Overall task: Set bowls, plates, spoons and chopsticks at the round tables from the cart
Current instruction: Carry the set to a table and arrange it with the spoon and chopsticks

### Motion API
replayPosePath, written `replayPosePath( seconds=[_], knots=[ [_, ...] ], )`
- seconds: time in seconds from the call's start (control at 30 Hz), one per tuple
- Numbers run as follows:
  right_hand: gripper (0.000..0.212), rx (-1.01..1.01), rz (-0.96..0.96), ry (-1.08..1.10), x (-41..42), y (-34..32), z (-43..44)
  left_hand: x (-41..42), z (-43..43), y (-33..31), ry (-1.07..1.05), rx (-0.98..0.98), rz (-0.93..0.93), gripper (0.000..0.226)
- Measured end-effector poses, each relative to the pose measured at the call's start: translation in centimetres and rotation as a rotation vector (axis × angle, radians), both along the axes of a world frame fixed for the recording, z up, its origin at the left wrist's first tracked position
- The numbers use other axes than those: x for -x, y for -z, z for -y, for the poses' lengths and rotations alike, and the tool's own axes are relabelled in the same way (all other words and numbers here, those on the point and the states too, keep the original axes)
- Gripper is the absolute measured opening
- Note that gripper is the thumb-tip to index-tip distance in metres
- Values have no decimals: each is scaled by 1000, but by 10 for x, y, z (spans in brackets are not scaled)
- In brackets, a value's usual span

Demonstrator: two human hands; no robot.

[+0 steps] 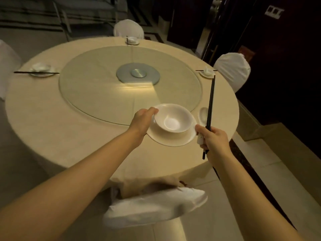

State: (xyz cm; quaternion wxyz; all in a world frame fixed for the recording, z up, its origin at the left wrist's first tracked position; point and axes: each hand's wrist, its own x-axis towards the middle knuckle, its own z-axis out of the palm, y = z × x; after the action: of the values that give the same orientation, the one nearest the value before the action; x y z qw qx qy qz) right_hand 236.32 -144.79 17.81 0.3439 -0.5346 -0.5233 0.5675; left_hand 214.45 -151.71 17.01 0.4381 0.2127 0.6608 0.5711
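The left hand (pixel 144 120) gripped the edge of a white plate (pixel 171 140) bearing a white bowl (pixel 172 117) at the round counter (pixel 69 122); the right hand (pixel 214 139) clutched black chopsticks (pixel 210 101) and a white spoon (pixel 202 113).

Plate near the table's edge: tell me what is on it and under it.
An empty white bowl stands on the plate. The left hand holds them at their left edge; its fingers underneath are covered.
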Motion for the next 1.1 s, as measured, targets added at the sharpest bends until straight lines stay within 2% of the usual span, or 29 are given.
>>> replayPosePath(
  seconds=[0.2,0.43,0.67,0.8,0.9,1.1],
  knots=[
    [16,63,-22,-158,11,46,-46,-9,-10,40,-161,110,-59,37],
    [15,92,45,-277,26,94,-91,-6,-32,82,-254,197,-129,31],
    [18,120,134,-327,43,165,-115,8,-43,147,-225,287,-138,20],
    [21,139,188,-317,52,217,-123,19,-52,201,-200,348,-139,27],
    [23,159,214,-308,56,254,-127,26,-57,234,-180,379,-155,23],
    [30,124,307,-298,65,297,-132,36,-62,266,-161,426,-197,22]
  ],
)
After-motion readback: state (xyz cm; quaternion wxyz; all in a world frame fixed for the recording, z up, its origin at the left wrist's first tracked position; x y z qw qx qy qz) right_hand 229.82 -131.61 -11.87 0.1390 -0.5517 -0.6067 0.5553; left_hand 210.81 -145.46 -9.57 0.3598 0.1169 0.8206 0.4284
